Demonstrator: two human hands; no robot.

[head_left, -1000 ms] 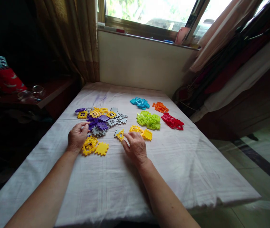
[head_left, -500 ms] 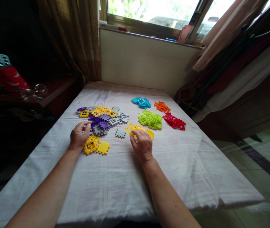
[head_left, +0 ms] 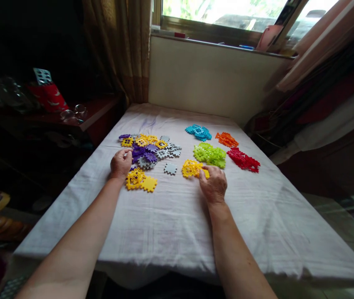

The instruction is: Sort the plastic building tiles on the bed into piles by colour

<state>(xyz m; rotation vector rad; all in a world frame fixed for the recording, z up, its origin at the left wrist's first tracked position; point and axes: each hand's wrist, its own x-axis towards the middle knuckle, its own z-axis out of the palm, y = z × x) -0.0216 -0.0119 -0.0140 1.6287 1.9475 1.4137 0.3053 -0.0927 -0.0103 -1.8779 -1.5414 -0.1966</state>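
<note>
My left hand is closed, its fingertips curled together at the left edge of a mixed pile of purple interlocking tiles, grey tiles and yellow tiles. Whatever it pinches is hidden. Just in front of that hand lie a few more yellow tiles, one of them solid. To the right, my right hand has its thumb and fingers closed on a yellow tile at the right end of a small yellow group. A single grey tile lies flat between the hands.
Beyond my right hand sit piles of lime green tiles, blue tiles, orange tiles and red tiles. A white cloth covers the table. At left, a dark side table holds glasses and a red container.
The view has swung left, so everything sits further right. My right hand has shifted to the right end of the yellow group, uncovering its windowed tiles. My left hand stays beside the mixed pile.
</note>
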